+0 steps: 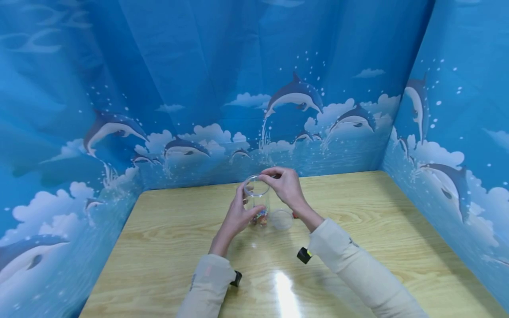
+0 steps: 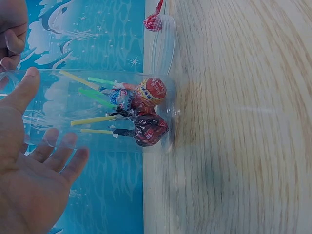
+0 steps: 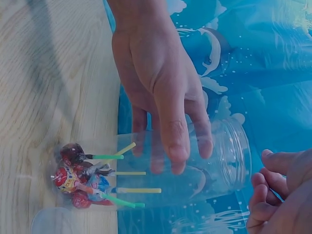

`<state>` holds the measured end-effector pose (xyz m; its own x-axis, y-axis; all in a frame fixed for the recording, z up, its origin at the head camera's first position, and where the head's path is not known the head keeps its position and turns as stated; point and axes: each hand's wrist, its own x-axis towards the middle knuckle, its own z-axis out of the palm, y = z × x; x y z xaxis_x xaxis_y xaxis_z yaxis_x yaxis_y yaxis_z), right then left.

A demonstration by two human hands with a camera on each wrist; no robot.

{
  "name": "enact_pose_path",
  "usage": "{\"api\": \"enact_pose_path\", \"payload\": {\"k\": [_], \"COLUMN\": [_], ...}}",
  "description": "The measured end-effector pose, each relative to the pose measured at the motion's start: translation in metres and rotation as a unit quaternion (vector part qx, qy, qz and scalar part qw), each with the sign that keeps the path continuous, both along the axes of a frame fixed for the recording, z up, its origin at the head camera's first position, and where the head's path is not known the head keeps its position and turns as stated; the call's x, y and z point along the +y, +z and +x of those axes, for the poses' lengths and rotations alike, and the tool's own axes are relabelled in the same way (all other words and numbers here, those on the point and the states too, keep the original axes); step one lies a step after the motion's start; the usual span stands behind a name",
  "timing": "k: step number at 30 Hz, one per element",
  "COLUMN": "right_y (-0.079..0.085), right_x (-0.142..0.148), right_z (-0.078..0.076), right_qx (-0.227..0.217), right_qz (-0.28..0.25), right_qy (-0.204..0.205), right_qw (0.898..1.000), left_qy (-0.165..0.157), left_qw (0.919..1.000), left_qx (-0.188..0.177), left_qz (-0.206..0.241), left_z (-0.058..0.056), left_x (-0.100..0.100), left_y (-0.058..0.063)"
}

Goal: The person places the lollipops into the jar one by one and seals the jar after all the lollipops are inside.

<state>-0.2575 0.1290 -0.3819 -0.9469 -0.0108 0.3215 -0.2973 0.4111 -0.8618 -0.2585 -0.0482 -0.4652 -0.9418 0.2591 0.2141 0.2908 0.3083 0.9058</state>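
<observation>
In the head view, blue dolphin-printed curtains (image 1: 222,66) back a wood-grain tabletop (image 1: 167,247); one clear jar (image 1: 261,202) stands there, the left hand (image 1: 238,214) wrapped round it, the right hand (image 1: 285,185) at its rim. The left wrist view reveals five lollipop sticks (image 2: 95,119) inside, one loose red lollipop (image 2: 152,22) beside one lid (image 2: 168,44). The right wrist view shows the right grip's thumb and finger together, just off the jar's mouth.

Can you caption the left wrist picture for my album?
Left hand holding a clear cylindrical jar of colourful wrapped lollipops.
</observation>
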Motion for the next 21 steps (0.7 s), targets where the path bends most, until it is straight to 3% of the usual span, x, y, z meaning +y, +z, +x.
{"api": "enact_pose_path", "payload": {"k": [21], "right_y": [-0.005], "right_x": [0.046], "right_z": [0.016], "right_qx": [0.004], "right_qz": [-0.030], "right_qy": [-0.015], "right_qw": [0.999], "left_qy": [-0.002], "left_qw": [1.0000], "left_qx": [0.002], "left_qz": [0.005], "left_z": [0.001], "left_x": [0.000], "left_y": [0.000]}}
